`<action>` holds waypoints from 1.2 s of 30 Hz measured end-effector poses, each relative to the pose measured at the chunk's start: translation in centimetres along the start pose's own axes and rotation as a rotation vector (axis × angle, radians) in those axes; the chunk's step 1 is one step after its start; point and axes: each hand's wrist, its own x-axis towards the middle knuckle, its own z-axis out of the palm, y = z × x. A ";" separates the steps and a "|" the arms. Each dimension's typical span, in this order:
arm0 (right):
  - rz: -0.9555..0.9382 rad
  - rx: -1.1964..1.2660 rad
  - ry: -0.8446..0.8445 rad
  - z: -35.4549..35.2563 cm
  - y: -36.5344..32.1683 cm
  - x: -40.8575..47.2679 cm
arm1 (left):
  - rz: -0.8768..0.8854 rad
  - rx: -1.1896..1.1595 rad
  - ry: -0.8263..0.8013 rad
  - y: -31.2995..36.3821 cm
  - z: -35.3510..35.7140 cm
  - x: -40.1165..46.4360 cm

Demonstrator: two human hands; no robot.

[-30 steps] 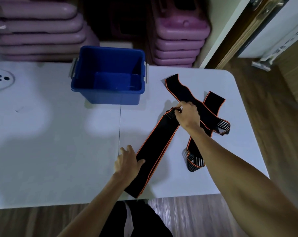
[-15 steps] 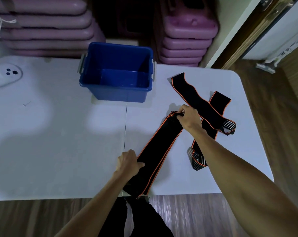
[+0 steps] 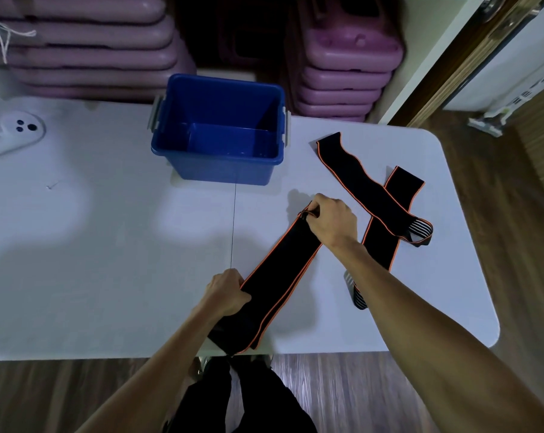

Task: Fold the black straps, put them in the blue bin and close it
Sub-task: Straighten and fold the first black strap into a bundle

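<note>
A black strap with orange edging (image 3: 280, 270) lies doubled over, slanting across the white table (image 3: 108, 260) toward its near edge. My right hand (image 3: 331, 225) pinches the strap's far end. My left hand (image 3: 227, 292) grips it by the left edge near the close end, fingers curled over the edge. Two more black straps (image 3: 370, 195) lie crossed to the right, their striped ends showing. The open blue bin (image 3: 220, 170) stands at the back of the table, with nothing visible inside; its lid is out of view.
A white device (image 3: 14, 132) with dark dots lies at the far left of the table. Stacks of purple plastic pieces (image 3: 342, 76) rise behind the table. Wooden floor runs to the right and along the near edge, where my legs show.
My left hand went from lying flat on the strap to curling round its left edge. The strap's near end has slid toward the table edge. My right hand keeps its pinch.
</note>
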 end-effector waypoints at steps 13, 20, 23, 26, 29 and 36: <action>0.087 -0.139 0.057 0.5 1.9 1.2 | 0.017 -0.061 -0.017 -1.3 0.3 0.1; 0.136 -0.058 0.084 -0.2 2.6 2.0 | 0.080 -0.051 0.044 -2.1 -0.5 -0.1; 0.177 0.030 0.030 -0.4 2.7 2.6 | 0.082 -0.090 0.035 -2.1 -0.7 0.2; 0.200 0.060 0.010 -0.2 2.8 3.1 | 0.078 -0.099 0.040 -1.9 -0.7 0.4; 0.213 0.084 0.038 -0.3 2.7 3.7 | 0.081 -0.090 0.034 -1.8 -0.5 0.2; 0.252 0.200 0.117 -0.2 2.4 5.4 | 0.047 -0.114 0.104 -2.1 -0.1 0.5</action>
